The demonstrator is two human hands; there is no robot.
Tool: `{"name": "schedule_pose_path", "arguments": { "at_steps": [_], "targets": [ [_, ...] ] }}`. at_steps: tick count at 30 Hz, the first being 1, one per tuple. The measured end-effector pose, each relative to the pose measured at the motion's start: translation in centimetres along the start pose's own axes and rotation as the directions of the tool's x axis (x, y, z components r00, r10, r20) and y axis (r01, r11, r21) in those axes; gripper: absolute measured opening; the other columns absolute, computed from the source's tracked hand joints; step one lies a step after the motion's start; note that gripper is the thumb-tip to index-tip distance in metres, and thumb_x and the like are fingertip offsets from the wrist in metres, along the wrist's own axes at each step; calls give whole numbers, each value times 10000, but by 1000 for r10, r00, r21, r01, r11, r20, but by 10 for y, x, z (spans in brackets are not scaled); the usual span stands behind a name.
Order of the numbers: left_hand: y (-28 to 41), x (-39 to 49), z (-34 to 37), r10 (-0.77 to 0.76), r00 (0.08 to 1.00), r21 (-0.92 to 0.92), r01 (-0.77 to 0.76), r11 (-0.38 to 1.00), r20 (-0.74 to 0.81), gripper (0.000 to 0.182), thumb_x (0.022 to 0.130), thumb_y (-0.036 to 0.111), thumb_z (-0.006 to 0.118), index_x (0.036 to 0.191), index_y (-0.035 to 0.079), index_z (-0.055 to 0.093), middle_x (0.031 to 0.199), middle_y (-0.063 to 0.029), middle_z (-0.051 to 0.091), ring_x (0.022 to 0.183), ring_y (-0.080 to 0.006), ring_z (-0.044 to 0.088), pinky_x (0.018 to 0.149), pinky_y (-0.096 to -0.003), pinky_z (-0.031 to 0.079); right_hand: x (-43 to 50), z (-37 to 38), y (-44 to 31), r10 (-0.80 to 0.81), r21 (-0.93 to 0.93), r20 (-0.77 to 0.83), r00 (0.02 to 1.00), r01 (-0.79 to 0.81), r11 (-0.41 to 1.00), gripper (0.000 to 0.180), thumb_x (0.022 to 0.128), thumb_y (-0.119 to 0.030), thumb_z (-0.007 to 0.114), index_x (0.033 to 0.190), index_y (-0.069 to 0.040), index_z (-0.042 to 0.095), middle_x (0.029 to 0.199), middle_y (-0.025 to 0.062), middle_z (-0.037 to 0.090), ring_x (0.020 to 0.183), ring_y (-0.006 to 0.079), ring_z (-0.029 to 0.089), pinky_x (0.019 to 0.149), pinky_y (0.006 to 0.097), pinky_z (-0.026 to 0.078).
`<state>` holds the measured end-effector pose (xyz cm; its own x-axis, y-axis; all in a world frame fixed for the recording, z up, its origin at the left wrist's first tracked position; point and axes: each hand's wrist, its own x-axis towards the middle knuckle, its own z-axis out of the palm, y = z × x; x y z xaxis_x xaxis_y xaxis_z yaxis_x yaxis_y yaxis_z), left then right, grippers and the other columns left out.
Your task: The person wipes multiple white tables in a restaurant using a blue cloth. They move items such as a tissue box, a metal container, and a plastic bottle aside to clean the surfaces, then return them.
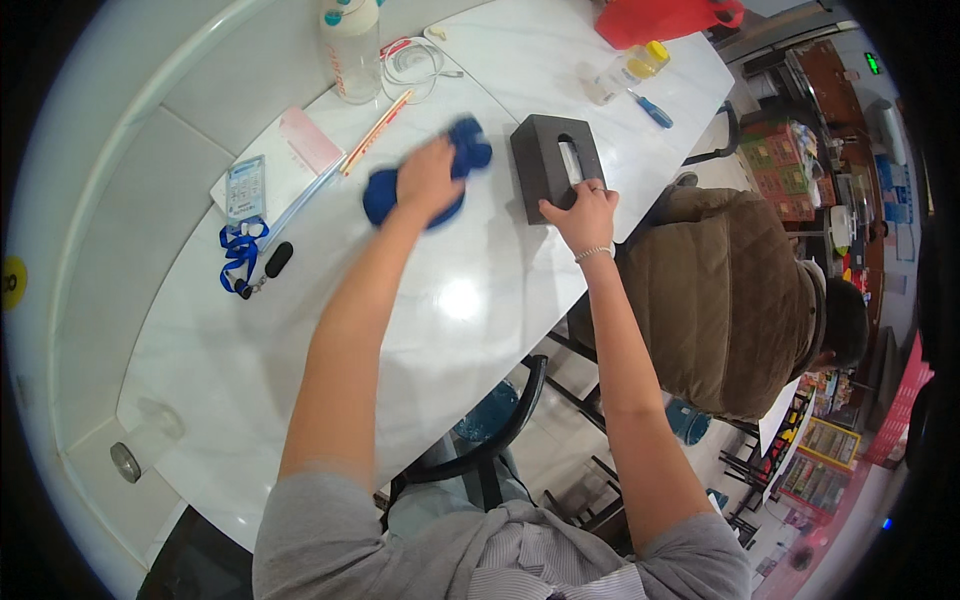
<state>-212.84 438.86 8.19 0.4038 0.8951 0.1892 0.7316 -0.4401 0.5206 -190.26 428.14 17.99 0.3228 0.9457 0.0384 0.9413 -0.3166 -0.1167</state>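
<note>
Pressed onto a crumpled dark blue cloth (382,199), my left hand (429,178) rests on the white marbled tabletop (450,300). The hand and cloth are slightly blurred, and cloth shows on both sides of the palm. My right hand (583,214) grips the near end of a dark brown tissue box (536,165), thumb on one side and fingers on the other. White tissue shows in the box's slot, and the box stands to the right of the cloth.
On the left are a notebook (262,169), a badge (246,187) with a blue lanyard (241,247), and chopsticks (379,131). Behind stand a large bottle (352,60) and a coiled white cable (412,67). A jar (630,71), a screwdriver (652,110) and a seated person (712,300) are at right.
</note>
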Motion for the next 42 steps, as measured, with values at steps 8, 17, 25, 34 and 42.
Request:
{"name": "schedule_pose_path", "arguments": {
  "at_steps": [8,17,25,34,42],
  "targets": [
    [105,-161,19,607,725,-403,-475,782,324,449,711,145,686,1145,32,654,1401,-164,516,1297,-304,487,1108,-410,377,-166,-92,59,-117,248,-298,947,195,949,583,591,-323,822,1019,-26,560,1061,137,533,998,350,456,859,449,424],
    [63,157,76,34,996,113,-25,993,-79,468,781,176,691,1197,-11,586,1359,-229,513,1215,-354,527,1017,-448,443,-340,-142,77,119,303,103,987,-146,942,628,539,-471,813,910,-32,560,1005,118,537,962,335,454,859,461,390],
    [184,-10,100,767,572,-413,-648,640,291,541,699,44,656,1238,63,607,1358,-147,546,1137,-347,560,985,-433,463,-346,-136,89,273,305,79,959,-284,909,657,564,-503,799,933,-26,538,1023,120,514,991,329,434,870,451,375],
    [182,137,140,231,960,-255,-186,949,160,249,800,17,565,1046,11,598,1054,-217,650,974,-429,614,822,-528,499,-357,-145,91,368,311,82,926,-374,874,647,541,-479,794,922,-36,516,1029,116,505,991,327,421,890,463,361],
    [204,17,133,860,325,-543,-673,502,392,501,722,-13,594,1213,82,628,1390,-104,538,1272,-272,505,1062,-374,401,-365,-139,88,337,341,61,939,-337,877,645,533,-468,816,929,-39,542,1008,105,529,967,330,434,855,454,385]
  ]
}}
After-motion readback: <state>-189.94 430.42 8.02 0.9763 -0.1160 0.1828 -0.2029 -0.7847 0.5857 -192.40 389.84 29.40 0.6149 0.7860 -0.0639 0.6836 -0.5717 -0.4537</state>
